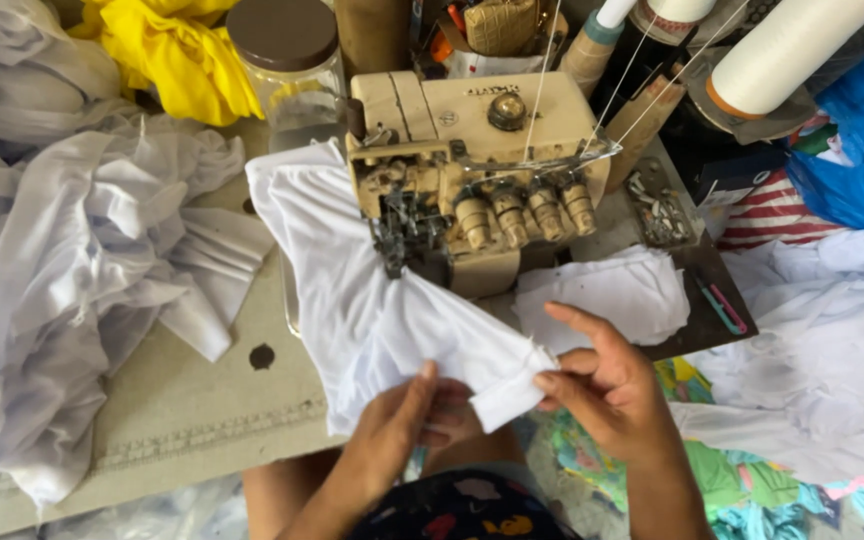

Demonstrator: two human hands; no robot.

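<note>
White fabric piece (372, 300) is what both hands are on here, pulled out toward the near side of the overlock sewing machine (477, 170), with its far end still tucked under the presser foot area. The left hand (397, 430) has its fingers closed on the near edge from underneath, and the right hand (602, 385) pinches the folded corner between thumb and fingertips, index finger stretched out along it. Looks to me like one seam run is finished or paused, since the cloth is mostly out on the near side and bunched at the needle; how much is left to stitch I honestly can't tell.

Room is tight. A big heap of white cloth (82, 260) crowds the left of the desk (202, 400), a smaller folded white piece (602, 290) sits just right of the machine, and more white cloth lies right. The only open patch is the near-left desk, right up to its edge. Thread cones (782, 50) stand far right.
</note>
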